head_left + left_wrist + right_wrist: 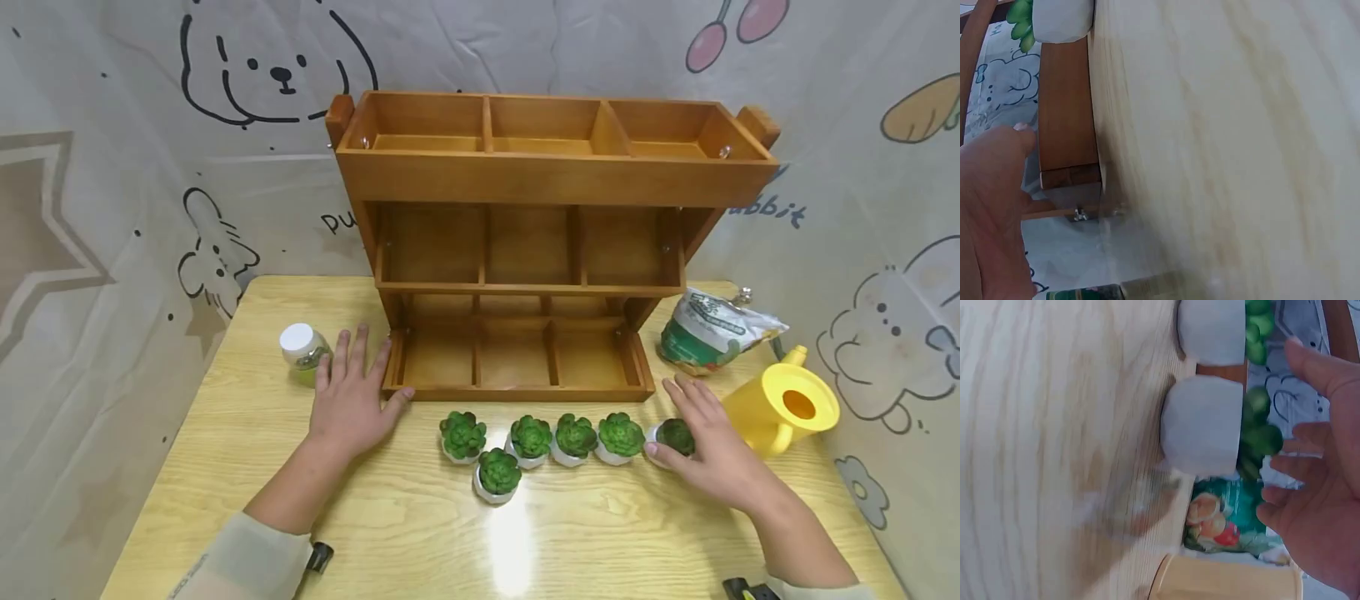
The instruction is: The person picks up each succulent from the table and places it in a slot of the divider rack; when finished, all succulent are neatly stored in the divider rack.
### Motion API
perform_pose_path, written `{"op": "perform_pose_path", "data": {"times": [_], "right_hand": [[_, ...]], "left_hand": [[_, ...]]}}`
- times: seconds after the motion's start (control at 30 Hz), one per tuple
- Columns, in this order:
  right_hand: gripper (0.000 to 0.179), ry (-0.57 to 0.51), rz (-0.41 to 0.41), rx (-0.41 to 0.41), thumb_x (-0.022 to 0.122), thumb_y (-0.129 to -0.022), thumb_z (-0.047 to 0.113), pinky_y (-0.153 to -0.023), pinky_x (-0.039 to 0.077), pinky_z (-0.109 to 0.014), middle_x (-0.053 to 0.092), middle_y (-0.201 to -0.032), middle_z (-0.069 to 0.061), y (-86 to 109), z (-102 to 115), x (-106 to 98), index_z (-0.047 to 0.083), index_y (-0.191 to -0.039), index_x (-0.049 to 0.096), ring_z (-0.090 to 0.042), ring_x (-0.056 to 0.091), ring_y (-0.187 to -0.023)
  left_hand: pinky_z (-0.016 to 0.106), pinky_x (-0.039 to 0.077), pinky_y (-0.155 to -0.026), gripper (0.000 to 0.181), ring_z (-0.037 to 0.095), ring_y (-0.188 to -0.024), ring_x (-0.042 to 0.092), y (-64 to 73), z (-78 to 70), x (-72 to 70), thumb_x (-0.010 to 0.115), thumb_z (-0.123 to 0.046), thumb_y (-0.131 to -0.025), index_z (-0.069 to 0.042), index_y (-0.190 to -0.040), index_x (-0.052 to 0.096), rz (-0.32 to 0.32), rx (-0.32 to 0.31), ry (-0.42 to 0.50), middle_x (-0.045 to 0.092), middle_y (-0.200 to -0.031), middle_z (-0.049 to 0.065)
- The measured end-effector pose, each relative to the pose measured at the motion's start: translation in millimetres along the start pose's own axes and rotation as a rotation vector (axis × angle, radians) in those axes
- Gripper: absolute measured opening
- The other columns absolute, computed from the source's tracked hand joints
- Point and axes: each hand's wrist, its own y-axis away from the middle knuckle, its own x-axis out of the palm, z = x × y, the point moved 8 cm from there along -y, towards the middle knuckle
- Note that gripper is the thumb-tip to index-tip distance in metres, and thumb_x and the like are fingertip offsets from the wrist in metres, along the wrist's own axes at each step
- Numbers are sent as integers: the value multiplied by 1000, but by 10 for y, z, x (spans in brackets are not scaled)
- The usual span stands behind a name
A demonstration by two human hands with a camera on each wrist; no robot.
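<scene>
Right hand (712, 457), fingers loosely spread, nearest the end potted plant (677, 437).
Plant sits at its ten o'clock, between thumb and fingers; left hand (351, 410), splayed by the wooden shelf (528, 291), has it at three o'clock, well apart.

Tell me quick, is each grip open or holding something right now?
Left grip: open, fingers spread beside the wooden rack.
Right grip: open, at the rightmost potted plant, not holding it.

Rightmost plant (676, 434) — partly hidden by the right hand (716, 450); watering can (1229, 579) — cut off below in the right wrist view; lettering on bag (711, 332), too small to read.
</scene>
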Motion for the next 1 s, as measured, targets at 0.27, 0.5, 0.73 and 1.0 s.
{"op": "perform_pose_path", "data": {"times": [0.27,0.5,0.73,1.0], "right_hand": [[114,-25,43,31,90,-79,46,-108,32,-75,34,-161,-30,26,-108,59,15,-167,23,-56,37,-140],[113,1,70,59,93,-77,36,-108,36,-72,44,-153,-31,42,-175,99,9,-165,27,-56,45,-135],[99,34,74,69,94,-76,29,-107,41,-68,59,-141,-27,36,-233,113,1,-156,42,-53,56,-126],[95,36,65,87,96,-72,25,-103,44,-68,58,-141,-29,48,-290,113,1,-150,48,-53,58,-122]], "left_hand": [[68,24,-118,82,46,-155,13,-62,11,30,50,-61,-103,-18,-167,24,14,12,43,10,-172,21],[68,24,-119,80,47,-153,18,-102,15,90,48,-63,-103,-21,-167,25,52,11,57,20,-169,21],[69,24,-118,80,47,-152,21,-112,14,100,45,-65,-103,-20,-167,26,87,-1,63,27,-168,20],[70,29,-114,80,46,-151,25,-121,-15,72,50,-62,-103,-18,-166,29,111,-14,83,33,-166,18]]}}
